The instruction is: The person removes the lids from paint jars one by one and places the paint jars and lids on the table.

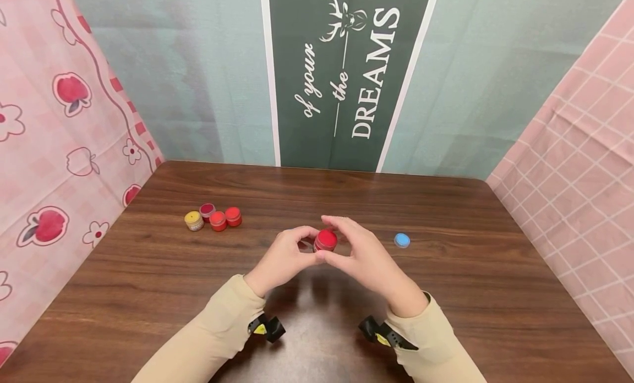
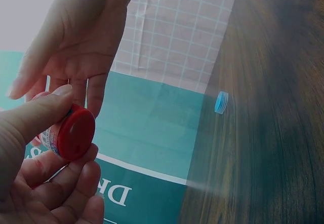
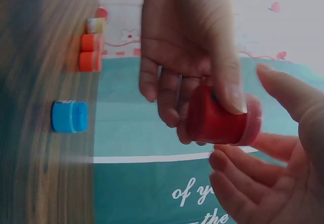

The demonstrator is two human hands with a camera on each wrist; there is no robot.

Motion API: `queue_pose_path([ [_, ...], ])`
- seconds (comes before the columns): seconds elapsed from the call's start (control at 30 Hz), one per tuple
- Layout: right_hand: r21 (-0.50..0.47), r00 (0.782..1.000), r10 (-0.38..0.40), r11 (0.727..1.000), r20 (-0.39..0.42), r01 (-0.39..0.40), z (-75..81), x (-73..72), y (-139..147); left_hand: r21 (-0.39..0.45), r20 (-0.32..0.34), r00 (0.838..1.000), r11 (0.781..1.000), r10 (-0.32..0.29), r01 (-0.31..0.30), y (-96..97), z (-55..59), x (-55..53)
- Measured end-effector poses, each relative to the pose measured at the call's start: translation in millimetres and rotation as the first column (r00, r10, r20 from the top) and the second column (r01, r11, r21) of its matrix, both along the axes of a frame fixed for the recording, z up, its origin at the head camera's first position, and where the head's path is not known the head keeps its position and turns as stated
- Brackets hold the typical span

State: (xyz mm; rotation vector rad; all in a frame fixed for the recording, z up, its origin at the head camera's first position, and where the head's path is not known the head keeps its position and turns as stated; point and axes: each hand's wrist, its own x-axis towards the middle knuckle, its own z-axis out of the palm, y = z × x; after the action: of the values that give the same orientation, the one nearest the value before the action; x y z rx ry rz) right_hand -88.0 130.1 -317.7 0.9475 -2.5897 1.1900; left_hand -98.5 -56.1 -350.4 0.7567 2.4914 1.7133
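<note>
A small red jar (image 1: pixel 326 240) is held above the table between both hands. My left hand (image 1: pixel 289 256) pinches it, thumb on one side and fingers on the other; a printed label shows partly beneath that thumb in the left wrist view. Around the jar's ribbed end, my right hand (image 1: pixel 366 256) is spread with its thumb apart from its fingers, as the right wrist view shows. A blue lid-like disc (image 1: pixel 402 240) lies on the table to the right. Mostly hidden behind the left hand in the head view, a blue jar (image 3: pixel 69 116) stands on the table.
At the left of the brown table (image 1: pixel 148 273) several small jars stand grouped: a yellow one (image 1: pixel 193 221), a dark red one (image 1: pixel 207 210) and orange-red ones (image 1: pixel 218 222). Printed cloths, including a green backdrop (image 1: pixel 342 152), surround the table's back and sides.
</note>
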Motion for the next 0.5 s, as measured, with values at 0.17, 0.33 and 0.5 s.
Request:
queue_pose_path([
  [0.17,0.013,0.993,-0.102,0.995,-0.06,0.102,-4.3,0.6,-2.7,-0.011,0.007,1.0,1.0,0.007,-0.007,1.4,-1.7,0.3],
  [0.33,-0.003,0.998,-0.043,0.999,-0.047,0.043,-4.3,0.5,-0.9,0.007,0.008,1.0,1.0,0.023,-0.023,2.3,-3.5,-0.3],
  [0.5,-0.038,0.997,0.081,0.996,-0.019,-0.082,-2.2,0.7,1.7,0.017,0.014,0.999,0.999,0.032,-0.032,0.8,-4.7,-0.7],
])
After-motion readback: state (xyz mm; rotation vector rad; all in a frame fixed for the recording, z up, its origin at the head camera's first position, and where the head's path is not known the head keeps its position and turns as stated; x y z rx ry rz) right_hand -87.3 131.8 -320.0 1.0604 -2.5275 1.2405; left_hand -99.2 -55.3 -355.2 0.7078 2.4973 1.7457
